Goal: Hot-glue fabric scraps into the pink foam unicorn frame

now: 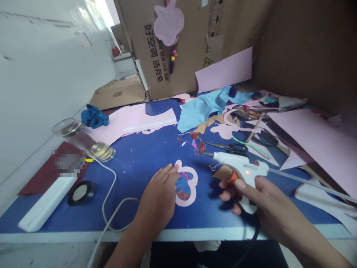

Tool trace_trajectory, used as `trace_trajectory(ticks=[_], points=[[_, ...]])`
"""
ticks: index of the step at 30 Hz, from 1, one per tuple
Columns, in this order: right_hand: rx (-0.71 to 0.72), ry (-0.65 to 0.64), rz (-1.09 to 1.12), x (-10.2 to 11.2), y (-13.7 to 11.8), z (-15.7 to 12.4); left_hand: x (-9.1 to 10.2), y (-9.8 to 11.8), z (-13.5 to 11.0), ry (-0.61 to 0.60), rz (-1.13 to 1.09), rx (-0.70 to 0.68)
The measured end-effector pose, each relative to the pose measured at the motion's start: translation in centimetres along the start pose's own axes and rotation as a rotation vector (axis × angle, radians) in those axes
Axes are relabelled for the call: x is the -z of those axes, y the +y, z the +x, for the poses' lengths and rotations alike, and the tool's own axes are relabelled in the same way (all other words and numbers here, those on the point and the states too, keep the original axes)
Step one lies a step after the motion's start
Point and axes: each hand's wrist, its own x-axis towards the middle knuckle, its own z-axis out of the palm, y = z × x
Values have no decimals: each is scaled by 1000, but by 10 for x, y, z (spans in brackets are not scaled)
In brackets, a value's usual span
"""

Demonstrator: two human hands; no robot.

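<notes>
On pink cutout (187, 186): left hand (158, 197) (flat).

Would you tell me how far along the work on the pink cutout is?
Done: the pink cutout is cut, scissors set aside. In hand: the left hand presses its fabric patch; the right hand holds the glue gun. Left: gluing seems unfinished; no glue shows.

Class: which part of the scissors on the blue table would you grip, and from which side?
Probably the black handle loops of the scissors, from above: they lie flat, blades pointing left, and the glue gun in the right hand crowds the near side.
</notes>
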Motion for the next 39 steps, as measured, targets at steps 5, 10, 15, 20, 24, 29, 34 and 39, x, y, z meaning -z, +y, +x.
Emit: trace_trajectory(ticks=[5, 10, 15, 20, 24, 29, 34, 39], points=[[14, 8, -26, -8, -8, -3, 2, 18, 3, -9, -66, -34], [1, 13, -48, -9, -9, -3, -2, 15, 4, -17, -41, 38], [-4, 24, -44, -11, -11, -3, -4, 12, 4, -49, -80, 9], [18, 26, -52, -11, -11, -2, -5, 15, 5, -25, -76, 29], [25, 21, -67, -10, -8, -1, -6, 14, 6, -55, -52, 23], [20, 0, -85, -6, -6, -2, -7, 13, 7, -95, -13, 22], [10, -7, -95, -5, -5, -1, -7, 15, 8, -102, -10, 39], [-2, -8, -84, -4, -5, -2, -8, 13, 4, 48, -81, 75]])
